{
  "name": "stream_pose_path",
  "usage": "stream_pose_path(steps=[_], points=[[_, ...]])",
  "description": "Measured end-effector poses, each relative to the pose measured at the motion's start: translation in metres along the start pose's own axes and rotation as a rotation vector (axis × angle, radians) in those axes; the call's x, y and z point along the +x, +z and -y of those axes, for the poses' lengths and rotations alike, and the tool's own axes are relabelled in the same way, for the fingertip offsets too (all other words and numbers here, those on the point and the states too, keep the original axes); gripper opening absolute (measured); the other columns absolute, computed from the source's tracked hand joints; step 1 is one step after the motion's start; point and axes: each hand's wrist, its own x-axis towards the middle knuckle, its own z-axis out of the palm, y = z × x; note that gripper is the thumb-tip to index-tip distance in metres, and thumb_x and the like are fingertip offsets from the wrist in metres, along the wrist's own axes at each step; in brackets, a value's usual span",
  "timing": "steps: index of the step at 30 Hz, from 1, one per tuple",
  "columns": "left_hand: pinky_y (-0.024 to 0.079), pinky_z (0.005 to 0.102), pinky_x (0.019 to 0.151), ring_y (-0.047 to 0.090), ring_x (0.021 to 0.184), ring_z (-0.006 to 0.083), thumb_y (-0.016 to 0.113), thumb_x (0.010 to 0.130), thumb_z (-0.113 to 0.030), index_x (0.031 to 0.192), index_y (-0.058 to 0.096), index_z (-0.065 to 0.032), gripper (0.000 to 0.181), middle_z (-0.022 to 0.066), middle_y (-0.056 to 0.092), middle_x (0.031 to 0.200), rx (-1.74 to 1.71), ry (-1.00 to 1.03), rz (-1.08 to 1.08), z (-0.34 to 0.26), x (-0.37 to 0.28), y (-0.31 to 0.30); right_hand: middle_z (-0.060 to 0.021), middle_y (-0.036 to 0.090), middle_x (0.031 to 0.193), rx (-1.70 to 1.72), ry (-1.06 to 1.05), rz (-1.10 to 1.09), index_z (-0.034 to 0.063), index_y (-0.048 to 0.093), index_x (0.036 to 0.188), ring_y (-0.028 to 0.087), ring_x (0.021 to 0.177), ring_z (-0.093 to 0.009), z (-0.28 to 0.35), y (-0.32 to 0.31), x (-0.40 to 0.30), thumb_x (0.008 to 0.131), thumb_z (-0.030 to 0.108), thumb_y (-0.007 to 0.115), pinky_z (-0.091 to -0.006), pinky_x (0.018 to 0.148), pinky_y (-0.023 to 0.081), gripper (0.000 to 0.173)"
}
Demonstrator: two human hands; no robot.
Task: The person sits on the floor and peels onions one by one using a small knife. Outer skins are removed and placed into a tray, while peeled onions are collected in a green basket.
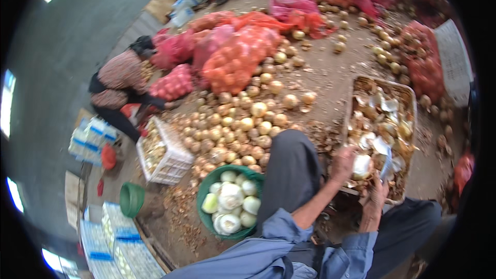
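My left hand [343,164] holds a partly peeled onion [362,166] over the near end of a plastic crate [411,124] full of onion skins. Close beside it on the right, my right hand [375,195] is shut on a knife, whose blade [386,164] points up and away over the skins. Left of my knee stands a green basin [203,205] of peeled white onions [231,196]. Beyond it, unpeeled onions [232,124] lie heaped on the floor.
Red mesh sacks of onions [236,60] lie past the heap. A co-worker [120,73] bends at the left, near a tilted white crate [174,162]. A green bucket [131,200] and bagged peeled onions [116,244] are at the lower left. A filled mesh sack [422,62] leans at the right.
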Motion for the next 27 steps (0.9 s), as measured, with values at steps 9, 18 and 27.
stream_pose_path(steps=[9, 18, 27], points=[[0.054, 0.0319, 0.089, 0.067, 0.104, 0.0204, 0.074, 0.087, -0.033, 0.129, 0.059, -0.0009, 0.055, 0.0115, 0.069, 0.115, -0.236, -0.214, 0.503, -0.017, -0.010, -0.039, -0.0051, 0.062, 0.074, -0.121, -0.136, 0.131, 0.0027, 0.058, 0.108, 0.057, 0.050, -0.011, -0.006, 0.016, -0.019, 0.090, 0.009, 0.072, -0.0213, 0.038, 0.042, 0.023], [0.061, 0.0394, 0.083, 0.071, 0.096, 0.0244, 0.059, 0.095, -0.030, 0.126, 0.057, -0.0004, 0.043, 0.0133, 0.068, 0.114, -0.951, -0.497, 0.274, -0.021, -0.018, -0.052, -0.0067, 0.064, 0.074, -0.349, -0.117, 0.053, -0.0042, 0.053, 0.120, 0.066, 0.056, -0.013, 0.008, 0.034, -0.038, 0.090, 0.002, 0.063, -0.0246, 0.039, 0.047, 0.032], [0.053, 0.0373, 0.084, 0.066, 0.097, 0.0274, 0.053, 0.093, -0.029, 0.120, 0.060, 0.0019, 0.042, 0.0152, 0.068, 0.108, -0.002, -0.326, -0.076, 0.032, -0.013, -0.054, -0.0261, 0.066, 0.073, -0.895, -0.474, 0.115, 0.0049, 0.056, 0.112, 0.068, 0.069, -0.044, -0.047, 0.030, -0.053, 0.088, 0.012, 0.066, -0.0524, 0.061, 0.053, 0.027]])
